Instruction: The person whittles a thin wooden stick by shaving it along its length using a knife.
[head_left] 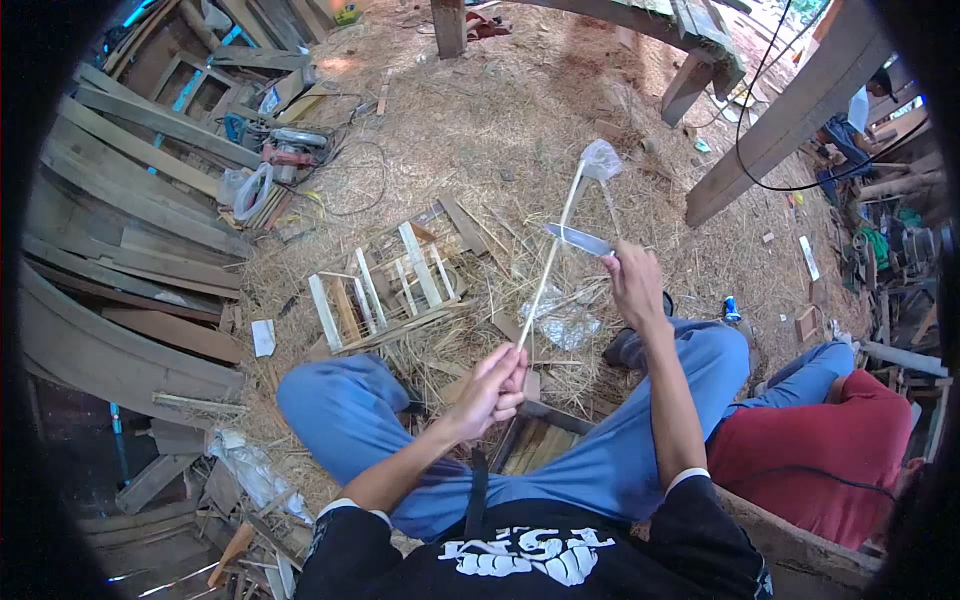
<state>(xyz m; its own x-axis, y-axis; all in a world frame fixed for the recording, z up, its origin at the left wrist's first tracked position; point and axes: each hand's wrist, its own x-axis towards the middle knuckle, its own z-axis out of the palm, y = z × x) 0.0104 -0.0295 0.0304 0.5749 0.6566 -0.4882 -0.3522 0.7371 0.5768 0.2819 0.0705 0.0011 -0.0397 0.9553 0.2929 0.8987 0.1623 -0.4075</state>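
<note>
The right hand (637,283) is closed at the near end of the knife (583,241), its forearm (674,405) stretched toward it. Left of the knife and closer to the torso, the left hand (488,390) is pinched, palm turned inward, its elbow bent.

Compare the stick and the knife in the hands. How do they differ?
Length: the stick is long and thin; the knife is shorter and broader.
Color: the stick is pale yellowish, the knife's blade silvery grey.
Grip: the left hand holds the stick by its near end; the right hand holds the knife.
Shared: both are hand-held, crossing in view.
</note>
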